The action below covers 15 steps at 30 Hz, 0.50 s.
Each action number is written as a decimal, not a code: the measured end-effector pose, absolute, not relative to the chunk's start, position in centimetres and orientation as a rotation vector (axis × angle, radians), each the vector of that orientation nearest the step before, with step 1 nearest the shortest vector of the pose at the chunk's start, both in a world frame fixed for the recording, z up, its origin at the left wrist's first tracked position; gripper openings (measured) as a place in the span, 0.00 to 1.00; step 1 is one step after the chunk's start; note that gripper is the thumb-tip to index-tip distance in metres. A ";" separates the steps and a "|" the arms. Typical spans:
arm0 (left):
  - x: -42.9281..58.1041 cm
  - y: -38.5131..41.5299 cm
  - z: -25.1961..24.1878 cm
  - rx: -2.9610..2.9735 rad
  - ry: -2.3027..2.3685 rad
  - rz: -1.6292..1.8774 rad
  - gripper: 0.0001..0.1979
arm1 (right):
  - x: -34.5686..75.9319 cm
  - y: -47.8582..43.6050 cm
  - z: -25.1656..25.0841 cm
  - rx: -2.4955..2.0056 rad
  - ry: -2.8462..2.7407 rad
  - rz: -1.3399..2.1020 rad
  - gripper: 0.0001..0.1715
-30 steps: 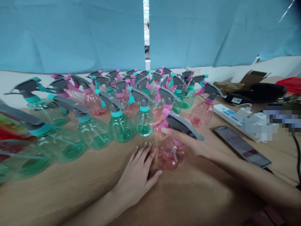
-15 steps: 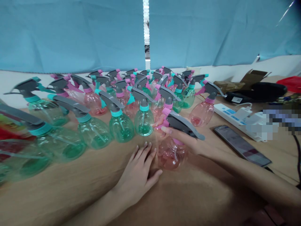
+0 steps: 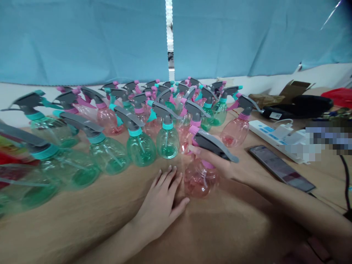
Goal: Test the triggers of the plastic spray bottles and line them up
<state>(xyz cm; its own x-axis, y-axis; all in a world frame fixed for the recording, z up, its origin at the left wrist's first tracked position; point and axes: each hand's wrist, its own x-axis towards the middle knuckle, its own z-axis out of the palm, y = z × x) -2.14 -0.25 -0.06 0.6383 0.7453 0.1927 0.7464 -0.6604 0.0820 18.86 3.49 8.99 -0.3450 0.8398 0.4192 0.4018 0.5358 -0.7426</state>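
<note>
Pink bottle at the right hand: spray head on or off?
On: spray head sits atop the pink bottle, pink collar at its neck. How tight: cannot tell.

Blue cloth [image 3: 90, 40] — phone [image 3: 282, 168] beside white power strip [image 3: 273, 137].

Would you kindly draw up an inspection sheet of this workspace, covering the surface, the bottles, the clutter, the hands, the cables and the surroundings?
Surface: tan tabletop, partly in shadow near the right forearm.
Bottles: one pink spray bottle in hand; many green and pink spray bottles stand behind it and to the left.
Clutter: phone, open cardboard box and red item, all to the right.
Hands: left hand palm down on the tabletop; right hand gripping the pink spray bottle near its neck.
Cables: black cable at the right edge; white power strip with something plugged in.
Surroundings: blue cloth hanging behind, with a narrow bright gap.
</note>
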 end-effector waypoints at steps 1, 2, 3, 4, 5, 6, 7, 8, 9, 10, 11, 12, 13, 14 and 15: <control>-2.1 -0.3 0.0 -2.839 -1.289 -0.326 0.29 | 18.9 3.4 9.1 -1.010 -1.959 0.678 0.17; -2.2 -0.2 0.0 -2.839 -1.286 -0.321 0.29 | 19.0 3.4 9.2 -1.017 -1.967 0.683 0.17; -2.2 -0.2 0.0 -2.840 -1.286 -0.315 0.29 | 19.1 3.4 9.3 -1.030 -1.978 0.691 0.18; -2.2 -0.2 0.1 -2.839 -1.284 -0.312 0.29 | 19.2 3.3 9.4 -1.045 -1.988 0.698 0.18; -2.2 -0.2 0.1 -2.837 -1.281 -0.310 0.29 | 19.2 3.3 9.4 -1.057 -1.999 0.705 0.18; -2.2 -0.2 0.0 -2.834 -1.278 -0.310 0.29 | 19.2 3.4 9.4 -1.067 -2.007 0.707 0.19; -2.2 -0.2 0.0 -2.832 -1.273 -0.312 0.29 | 19.3 3.4 9.4 -1.072 -2.009 0.703 0.19; -2.2 -0.2 0.0 -2.830 -1.269 -0.313 0.29 | 19.3 3.4 9.3 -1.071 -2.007 0.700 0.19; -2.2 -0.2 0.0 -2.828 -1.266 -0.315 0.29 | 19.3 3.5 9.2 -1.066 -1.996 0.700 0.19; -2.2 -0.2 0.0 -2.827 -1.265 -0.314 0.29 | 19.3 3.5 9.1 -1.060 -1.984 0.708 0.19; -2.1 -0.2 0.0 -2.826 -1.268 -0.312 0.29 | 19.3 3.6 9.0 -1.055 -1.973 0.720 0.19; -2.1 -0.3 0.0 -2.824 -1.273 -0.310 0.29 | 19.3 3.6 9.0 -1.045 -1.961 0.728 0.17; -2.1 -0.3 0.0 -2.821 -1.279 -0.308 0.29 | 19.3 3.6 8.9 -1.024 -1.956 0.736 0.16; -2.1 -0.3 0.0 -2.820 -1.285 -0.307 0.29 | 19.2 3.5 9.0 -0.988 -1.955 0.738 0.13; -2.1 -0.3 0.0 -2.820 -1.288 -0.309 0.29 | 19.2 3.5 9.0 -0.950 -1.956 0.740 0.11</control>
<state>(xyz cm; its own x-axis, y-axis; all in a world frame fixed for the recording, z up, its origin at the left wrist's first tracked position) -2.08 -0.31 -0.02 0.6386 0.7457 0.1901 0.7508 -0.6579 0.0583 19.22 3.49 8.97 -0.3791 0.8270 0.4153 0.3449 0.5427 -0.7659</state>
